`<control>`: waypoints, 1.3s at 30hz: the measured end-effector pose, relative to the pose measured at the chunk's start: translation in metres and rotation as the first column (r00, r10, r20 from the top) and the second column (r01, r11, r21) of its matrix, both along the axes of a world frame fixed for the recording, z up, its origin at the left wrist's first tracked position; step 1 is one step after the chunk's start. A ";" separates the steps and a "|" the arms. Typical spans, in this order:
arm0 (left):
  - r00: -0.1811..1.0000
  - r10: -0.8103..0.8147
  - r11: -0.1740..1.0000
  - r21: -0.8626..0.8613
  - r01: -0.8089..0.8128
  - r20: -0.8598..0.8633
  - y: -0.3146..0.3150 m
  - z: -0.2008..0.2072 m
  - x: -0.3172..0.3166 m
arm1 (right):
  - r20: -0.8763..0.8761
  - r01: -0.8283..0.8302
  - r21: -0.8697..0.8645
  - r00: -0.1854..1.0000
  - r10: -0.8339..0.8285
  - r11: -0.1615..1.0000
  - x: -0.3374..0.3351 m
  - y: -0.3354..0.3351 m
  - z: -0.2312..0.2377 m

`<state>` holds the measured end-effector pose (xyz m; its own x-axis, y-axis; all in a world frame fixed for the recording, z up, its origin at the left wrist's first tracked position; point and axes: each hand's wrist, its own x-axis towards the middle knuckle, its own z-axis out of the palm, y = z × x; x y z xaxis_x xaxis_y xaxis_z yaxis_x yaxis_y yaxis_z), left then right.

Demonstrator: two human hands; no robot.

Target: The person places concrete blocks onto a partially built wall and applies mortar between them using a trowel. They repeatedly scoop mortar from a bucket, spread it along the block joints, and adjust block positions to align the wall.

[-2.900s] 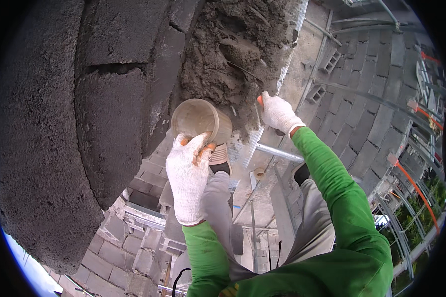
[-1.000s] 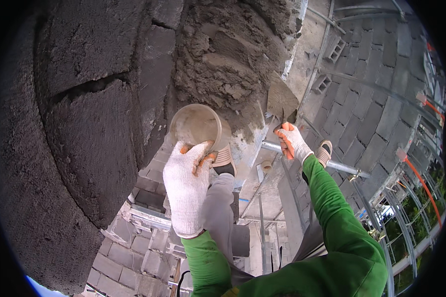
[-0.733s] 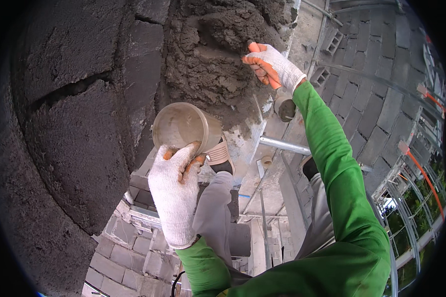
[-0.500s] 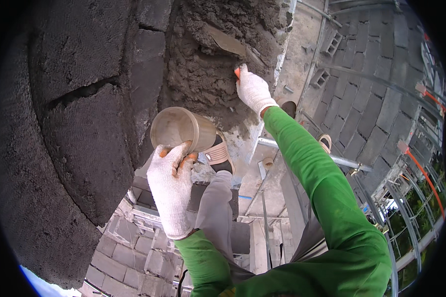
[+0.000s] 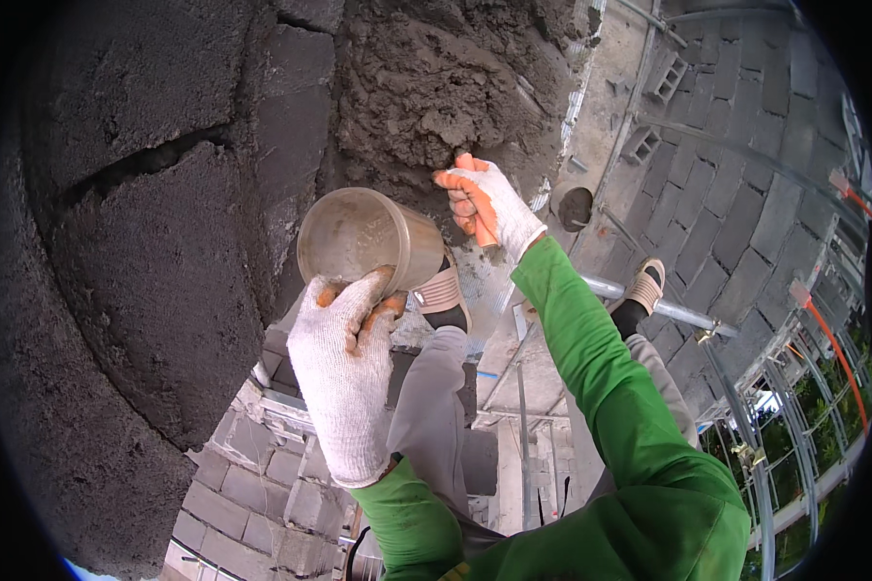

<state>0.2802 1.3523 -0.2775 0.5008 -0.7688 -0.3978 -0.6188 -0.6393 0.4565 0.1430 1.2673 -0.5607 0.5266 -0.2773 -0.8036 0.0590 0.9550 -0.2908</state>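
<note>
My left hand (image 5: 344, 373), in a white knit glove with orange fingertips, grips the rim of a cloudy plastic tub (image 5: 421, 242). Tilted on its side, the tub shows its mortar-smeared inside. My right hand (image 5: 494, 208), gloved the same way, is closed round the orange handle of a trowel (image 5: 479, 228). The trowel's blade is hidden by a lump of grey mortar just beyond the fist. A thick heap of wet mortar (image 5: 407, 58) spreads beyond both hands, beside the block wall.
A rough block wall (image 5: 165, 281) rises close on the left. My sandaled feet are below, beside a metal pipe (image 5: 688, 318). A small container of mortar (image 5: 574, 205) stands right of my right hand. Hollow blocks (image 5: 639, 145), scaffold poles and orange straps (image 5: 836, 353) lie farther right.
My right hand has drawn the trowel back and turned, its blade now out of sight at the mortar. The left hand and tub have barely shifted. My right foot has come into fuller view.
</note>
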 end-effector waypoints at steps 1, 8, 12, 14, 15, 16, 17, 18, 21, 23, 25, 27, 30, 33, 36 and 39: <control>1.000 0.023 1.000 0.007 -0.023 -0.019 0.001 0.002 -0.001 | -0.028 -0.012 -0.043 1.000 0.011 0.999 -0.002 -0.001 0.015; 0.978 0.187 0.982 0.028 -0.185 -0.094 0.009 -0.002 0.000 | -0.704 -0.636 -0.518 0.697 0.137 0.571 0.013 -0.046 0.057; 0.997 0.026 0.999 -0.020 -0.028 -0.068 0.002 0.000 0.009 | -0.865 -0.861 -0.488 0.499 0.049 0.142 -0.004 -0.084 0.047; 0.991 0.079 0.997 -0.017 -0.081 -0.110 -0.001 0.004 0.013 | -0.901 -0.896 -0.427 0.434 0.027 0.123 -0.042 -0.108 0.057; 0.979 0.143 0.990 0.019 -0.142 -0.148 -0.001 0.004 0.013 | -0.901 -0.894 -0.434 0.432 -0.043 0.113 -0.064 -0.124 0.065; 0.982 0.109 0.992 -0.038 -0.116 -0.155 -0.002 0.002 0.013 | -0.907 -0.891 -0.422 0.414 -0.083 0.166 -0.080 -0.152 0.069; 0.988 0.071 0.996 -0.048 -0.078 -0.136 -0.001 0.001 0.014 | -0.914 -0.880 -0.406 0.394 -0.097 0.246 -0.089 -0.181 0.069; 0.990 0.053 0.997 -0.046 -0.060 -0.127 -0.001 0.000 0.015 | -0.917 -0.823 -0.355 0.399 0.008 0.443 -0.095 -0.207 0.067; 0.993 0.034 0.998 -0.052 -0.041 -0.113 -0.001 -0.008 0.015 | -0.908 -0.769 -0.228 0.389 0.154 0.596 -0.078 -0.244 0.040; 0.993 -0.031 0.999 -0.028 0.028 -0.113 -0.005 -0.010 0.012 | -0.795 -0.680 -0.302 0.566 0.218 0.668 -0.049 -0.221 0.009; 0.993 -0.055 0.998 -0.037 0.052 -0.106 -0.013 -0.010 0.007 | -0.744 -0.694 -0.367 0.619 0.253 0.620 -0.031 -0.178 -0.015; 0.991 -0.031 0.999 -0.020 0.029 -0.134 -0.022 -0.007 0.000 | -0.797 -0.804 -0.409 0.545 0.261 0.431 -0.032 -0.143 -0.022; 0.992 -0.086 0.996 -0.018 0.085 -0.088 -0.031 0.000 -0.005 | -0.761 -0.753 -0.431 0.599 0.249 0.496 -0.082 -0.100 0.007; 0.991 -0.061 0.998 -0.041 0.056 -0.118 -0.033 -0.002 -0.006 | -0.443 -0.326 -0.150 0.866 0.231 0.934 -0.151 -0.044 0.049; 0.993 -0.085 0.996 -0.035 0.083 -0.082 -0.031 -0.007 -0.006 | -0.191 0.090 0.043 0.978 -0.081 0.995 -0.148 -0.012 0.044; 0.996 -0.032 0.996 -0.084 0.025 -0.079 -0.029 -0.015 -0.006 | -0.161 0.058 0.110 0.986 -0.040 0.992 -0.078 -0.038 -0.006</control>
<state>0.2737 1.3235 -0.2926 0.4471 -0.8144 -0.3699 -0.5954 -0.5796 0.5564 0.0650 1.2296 -0.5665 0.3781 -0.2015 -0.9036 0.0686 0.9794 -0.1897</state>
